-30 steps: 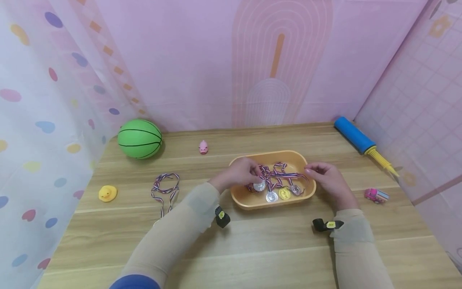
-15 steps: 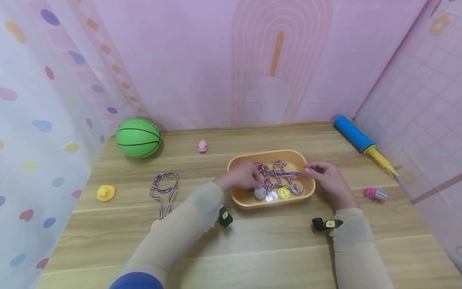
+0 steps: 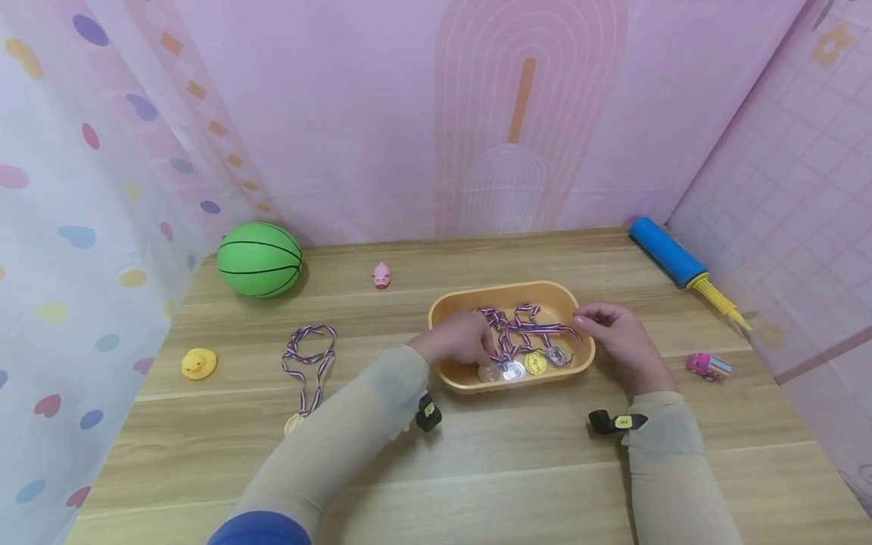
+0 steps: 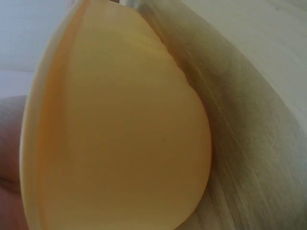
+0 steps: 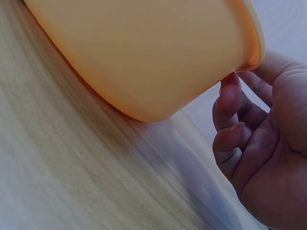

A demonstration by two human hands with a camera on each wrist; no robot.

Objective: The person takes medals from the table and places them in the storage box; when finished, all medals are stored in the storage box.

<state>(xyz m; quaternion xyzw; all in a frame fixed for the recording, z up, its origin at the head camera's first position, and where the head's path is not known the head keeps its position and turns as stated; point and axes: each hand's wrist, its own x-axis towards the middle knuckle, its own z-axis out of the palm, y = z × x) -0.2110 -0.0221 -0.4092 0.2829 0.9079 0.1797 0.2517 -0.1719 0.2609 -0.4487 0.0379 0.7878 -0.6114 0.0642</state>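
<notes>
An orange plastic basin (image 3: 450,378) holds several medals with striped ribbons. My left hand (image 3: 465,337) reaches inside over its left end, fingertips pointing down and pinching a silver medal (image 3: 488,373) near the front wall. Beside that medal lie another silver medal (image 3: 514,370), a gold medal (image 3: 536,362) and a dark silver one (image 3: 557,356), their ribbons bunched behind them. My right hand (image 3: 621,338) pinches the basin's right rim between thumb and fingers. In the left wrist view the basin wall (image 4: 129,120) hides most of the left hand.
Left on the wooden table lies a gold medal (image 3: 294,423) on a looped ribbon, partly beside the left sleeve. Farther out are a yellow duck (image 3: 199,364), green ball (image 3: 260,260) and pink pig (image 3: 381,276). A toy truck (image 3: 708,366) and blue pump (image 3: 669,252) stand right.
My left hand has lowered the silver medal toward the basin's front wall, and it now lies in line with the others. The right hand has stayed at the rim.
</notes>
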